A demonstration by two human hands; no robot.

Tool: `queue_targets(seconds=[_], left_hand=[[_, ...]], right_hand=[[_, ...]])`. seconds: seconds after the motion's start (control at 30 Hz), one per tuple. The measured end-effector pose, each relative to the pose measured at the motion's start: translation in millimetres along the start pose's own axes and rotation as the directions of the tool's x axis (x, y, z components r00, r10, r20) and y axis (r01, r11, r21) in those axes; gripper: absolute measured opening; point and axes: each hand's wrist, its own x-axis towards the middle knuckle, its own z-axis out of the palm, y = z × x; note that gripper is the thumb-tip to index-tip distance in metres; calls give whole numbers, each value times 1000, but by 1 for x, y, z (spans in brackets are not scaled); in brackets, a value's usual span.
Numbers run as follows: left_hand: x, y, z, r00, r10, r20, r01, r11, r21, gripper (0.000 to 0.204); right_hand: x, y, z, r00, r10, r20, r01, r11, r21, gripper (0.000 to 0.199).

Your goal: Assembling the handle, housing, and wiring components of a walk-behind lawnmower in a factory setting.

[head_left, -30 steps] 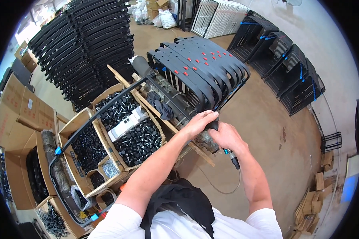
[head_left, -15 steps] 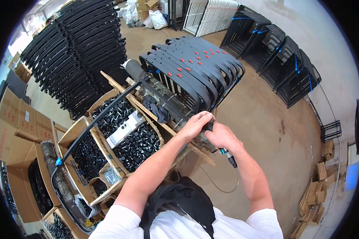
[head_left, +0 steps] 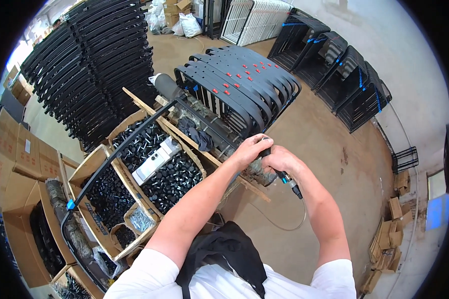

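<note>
My right hand (head_left: 283,162) is closed around a dark air-powered driver (head_left: 287,178) with a blue collar; a thin hose (head_left: 305,212) trails from its rear. My left hand (head_left: 252,150) is closed at the tool's front, beside one end of a bent black metal frame (head_left: 100,174). Its fingers hide whether they grip the frame, the tool or both. From there the frame runs to a corner, then down to the left over open boxes. Beneath the hands lies a padded roll (head_left: 219,124) with a dark cloth (head_left: 194,133) on it.
Black bolts with round heads (head_left: 177,177) fill a carton on the left, with more small hardware alongside. Several grey-black curved frames with red pieces (head_left: 239,79) stand ahead. A tall stack of black frames (head_left: 92,70) rises at left; more frames (head_left: 334,74) lean along the right wall.
My hands have shifted slightly right in the picture, and more of the driver's dark body shows between them. The hose has swung to the right. The whole view has turned a little.
</note>
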Motion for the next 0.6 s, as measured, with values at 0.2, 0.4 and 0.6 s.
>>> queue_targets(seconds=[0.2, 0.4, 0.6], left_hand=[[4, 16, 0, 998, 70, -10, -69, 997, 14, 22], [-10, 87, -55, 992, 114, -56, -110, 991, 72, 20], [3, 140, -177, 912, 253, -322, -210, 964, 162, 19]], right_hand=[[-16, -26, 5, 992, 7, -130, -10, 1000, -28, 14], [-12, -124, 9, 990, -15, -144, -16, 977, -211, 30], [97, -217, 26, 979, -204, -12, 195, 953, -234, 30]])
